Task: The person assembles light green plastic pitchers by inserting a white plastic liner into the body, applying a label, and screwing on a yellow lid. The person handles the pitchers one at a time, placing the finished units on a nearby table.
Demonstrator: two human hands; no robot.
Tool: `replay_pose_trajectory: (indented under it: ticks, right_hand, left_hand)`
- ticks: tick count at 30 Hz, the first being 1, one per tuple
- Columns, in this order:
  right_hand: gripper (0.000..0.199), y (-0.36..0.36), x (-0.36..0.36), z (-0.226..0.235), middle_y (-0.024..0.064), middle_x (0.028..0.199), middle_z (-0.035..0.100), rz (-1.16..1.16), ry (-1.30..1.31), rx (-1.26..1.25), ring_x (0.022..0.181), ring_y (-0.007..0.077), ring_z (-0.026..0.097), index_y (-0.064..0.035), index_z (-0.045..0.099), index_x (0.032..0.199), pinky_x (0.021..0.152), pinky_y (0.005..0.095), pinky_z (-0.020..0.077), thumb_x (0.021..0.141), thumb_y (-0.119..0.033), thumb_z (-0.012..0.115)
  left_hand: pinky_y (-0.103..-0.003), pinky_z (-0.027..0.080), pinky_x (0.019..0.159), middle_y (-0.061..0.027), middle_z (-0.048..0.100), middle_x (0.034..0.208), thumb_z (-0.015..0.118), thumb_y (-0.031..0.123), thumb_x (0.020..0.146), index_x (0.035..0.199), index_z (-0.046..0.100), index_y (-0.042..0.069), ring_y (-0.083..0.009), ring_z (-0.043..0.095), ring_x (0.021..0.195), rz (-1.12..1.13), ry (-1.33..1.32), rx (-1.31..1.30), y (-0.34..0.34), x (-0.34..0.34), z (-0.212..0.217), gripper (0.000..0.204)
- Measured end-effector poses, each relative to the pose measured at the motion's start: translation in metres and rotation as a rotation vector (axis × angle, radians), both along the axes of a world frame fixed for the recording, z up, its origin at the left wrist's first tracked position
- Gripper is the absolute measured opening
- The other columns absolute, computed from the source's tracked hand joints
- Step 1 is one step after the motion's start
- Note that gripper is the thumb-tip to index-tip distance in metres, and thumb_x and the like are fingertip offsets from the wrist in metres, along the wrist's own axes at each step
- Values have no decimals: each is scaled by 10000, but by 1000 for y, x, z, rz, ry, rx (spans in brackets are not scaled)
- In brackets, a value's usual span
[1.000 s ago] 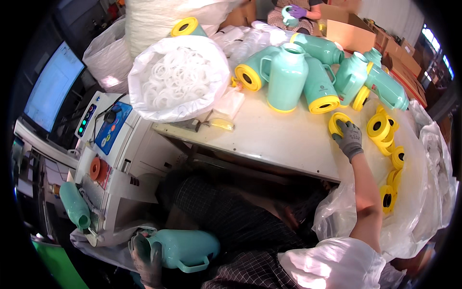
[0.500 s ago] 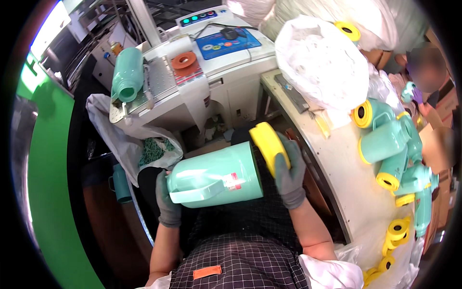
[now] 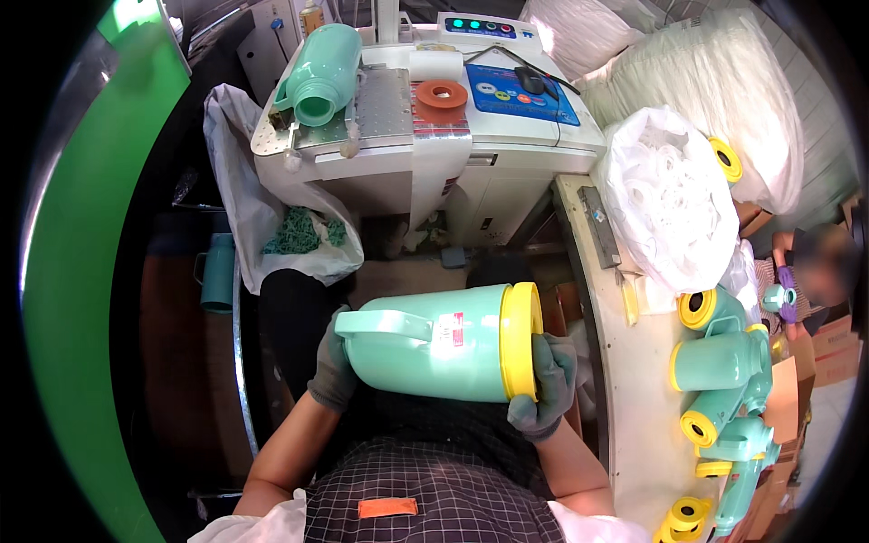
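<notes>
A mint-green plastic jug [image 3: 434, 342] lies on its side over my lap, handle up. A yellow round base cap [image 3: 520, 340] sits on its right end. My left hand [image 3: 331, 371], in a grey glove, grips the jug's narrow left end. My right hand [image 3: 545, 387], also gloved, cups the yellow cap from the right and below. Both hands hold the jug in the air, clear of the table.
A white machine [image 3: 453, 127] stands ahead, with another green jug [image 3: 319, 74] lying on it and an orange ring [image 3: 442, 93]. At right, a white table [image 3: 634, 398] bears several capped jugs [image 3: 724, 362] and a bag of white rings [image 3: 668, 195]. Another person sits at far right.
My view swung from the table to my lap. My right hand took a yellow cap from the table and put it on the jug's end; the jug now lies level.
</notes>
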State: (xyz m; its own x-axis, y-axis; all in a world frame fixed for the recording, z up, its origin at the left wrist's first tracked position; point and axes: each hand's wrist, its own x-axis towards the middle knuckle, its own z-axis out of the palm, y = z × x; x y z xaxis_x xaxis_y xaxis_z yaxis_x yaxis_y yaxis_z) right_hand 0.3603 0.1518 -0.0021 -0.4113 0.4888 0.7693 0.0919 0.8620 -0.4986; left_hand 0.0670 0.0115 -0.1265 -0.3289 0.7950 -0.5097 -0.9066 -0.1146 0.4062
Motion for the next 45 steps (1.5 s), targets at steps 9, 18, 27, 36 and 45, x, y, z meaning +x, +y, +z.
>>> replay_pose_trajectory:
  ticks: [9, 18, 27, 36, 45]
  right_hand:
    - [623, -8, -12, -19, 210, 1316, 642, -79, 243, -309, 1123, 282, 626, 96, 528, 1460, 964, 404, 506, 1107, -416, 495]
    - [548, 19, 28, -62, 141, 1390, 662, 274, 719, -1517, 1222, 250, 651, -10, 571, 1472, 1079, 416, 522, 1127, -430, 503]
    - [534, 148, 256, 38, 134, 1507, 615, -67, 1679, -845, 1320, 330, 653, -102, 577, 1470, 1056, 553, 583, 1088, -462, 483]
    - [383, 140, 144, 32, 78, 1155, 679, -108, 1017, -832, 1042, 192, 629, -18, 636, 1364, 997, 356, 529, 1105, -297, 593]
    - [292, 50, -15, -106, 147, 1219, 661, -430, -204, -407, 1176, 281, 617, 15, 686, 1292, 1053, 417, 507, 1036, -122, 655]
  left_hand:
    - [-330, 541, 800, -93, 686, 1064, 443, 259, 1137, 1144, 622, -5, -167, 653, 908, 325, 1729, -206, 13, 0, 73, 319]
    - [-391, 461, 641, -170, 645, 1071, 635, 622, 947, 1357, 567, 32, -291, 619, 757, 232, 2320, 977, 35, 34, 197, 721]
    - [-357, 497, 926, -154, 551, 1309, 624, 77, 844, 1422, 521, -7, -214, 570, 1104, -43, 1611, 415, 53, 79, 131, 593]
    - [-347, 523, 886, -116, 574, 1202, 726, 5, 880, 1288, 599, 36, -212, 629, 1030, -300, 1728, 198, 44, 69, 113, 429]
    - [-442, 542, 951, -198, 648, 1237, 805, 151, 888, 1284, 612, 25, -372, 659, 1106, 273, 2093, -381, -2, -98, 90, 458]
